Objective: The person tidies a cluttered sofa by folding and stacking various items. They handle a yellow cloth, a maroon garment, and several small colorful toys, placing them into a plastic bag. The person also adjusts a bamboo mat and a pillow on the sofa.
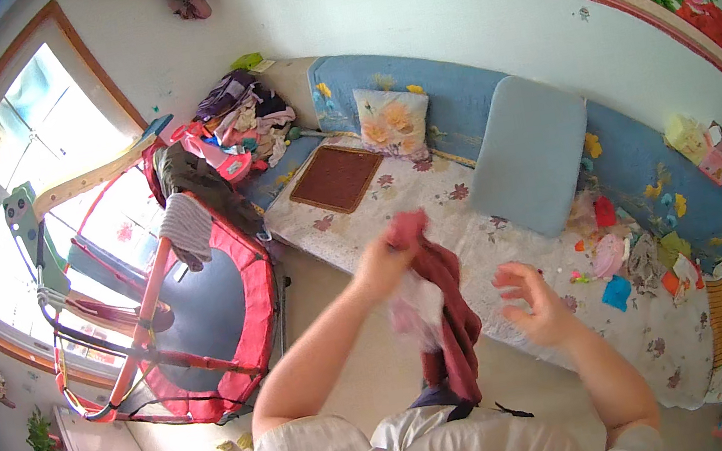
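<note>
My left hand [382, 266] grips a bunched dark red garment [447, 297] by its upper end. The cloth hangs down in front of my body, its lower end near my waist. A blurred white and pink cloth [417, 312] hangs beside it, under the same hand; whether it is a separate piece I cannot tell. To the right of the garment, my right hand [533, 304] is raised with its fingers apart and nothing in it. Behind both hands lies the sofa's pale flowered cover [451, 211].
At left stands a small trampoline [206, 321] with a red padded rim and clothes over its bar. Heaped clothes [247, 112] fill the sofa's far corner. A grey-blue board [530, 152] leans on the backrest, near a flowered cushion [394, 122]. Toys and cloths [629, 261] litter the right side.
</note>
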`<state>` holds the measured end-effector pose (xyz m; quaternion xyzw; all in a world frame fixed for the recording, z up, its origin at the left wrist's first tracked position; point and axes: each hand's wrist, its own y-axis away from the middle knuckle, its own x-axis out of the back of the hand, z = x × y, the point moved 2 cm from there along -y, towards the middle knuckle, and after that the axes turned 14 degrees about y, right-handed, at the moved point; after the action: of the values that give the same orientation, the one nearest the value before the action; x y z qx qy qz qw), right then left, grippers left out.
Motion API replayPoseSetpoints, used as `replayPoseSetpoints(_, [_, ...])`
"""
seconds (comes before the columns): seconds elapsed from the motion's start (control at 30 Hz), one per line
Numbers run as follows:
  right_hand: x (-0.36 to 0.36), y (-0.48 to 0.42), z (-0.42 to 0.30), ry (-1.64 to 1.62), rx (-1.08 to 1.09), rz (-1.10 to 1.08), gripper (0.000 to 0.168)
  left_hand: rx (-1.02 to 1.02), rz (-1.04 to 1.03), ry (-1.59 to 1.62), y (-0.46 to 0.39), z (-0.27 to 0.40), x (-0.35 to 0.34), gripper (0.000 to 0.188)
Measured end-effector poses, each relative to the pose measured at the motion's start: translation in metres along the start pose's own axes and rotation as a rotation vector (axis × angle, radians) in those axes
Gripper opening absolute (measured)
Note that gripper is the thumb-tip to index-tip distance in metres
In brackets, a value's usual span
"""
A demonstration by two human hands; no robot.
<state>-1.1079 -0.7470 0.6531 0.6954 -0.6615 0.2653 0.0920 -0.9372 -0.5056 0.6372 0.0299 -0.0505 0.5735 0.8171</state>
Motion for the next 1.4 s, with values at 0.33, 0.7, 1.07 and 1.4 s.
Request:
replayPoseSetpoints(0.33, [-0.092,0.134,0.143,0.001,-0.715,0.032,0.028,0.006,0.296,0.135,0.031,0.076,0.322,0.037])
replayPoseSetpoints(0.7, [-0.248,0.103,0.107,-0.162,-1.002,0.112,0.023,-0.415,0.991,-1.220,0.075,0.069,0.799,0.051])
replayPoseSetpoints(1.07, [-0.252,0.133,0.089,-0.008,-1.121,0.180,0.026,0.059,0.281,-0.780,0.018,-0.152,0.715,0.073])
replayPoseSetpoints(1.4, [-0.188,0.256,0.107,0.186,-1.195,0.190,0.039,-0.351,0.367,-0.512,-0.069,-0.109,0.506,0.028])
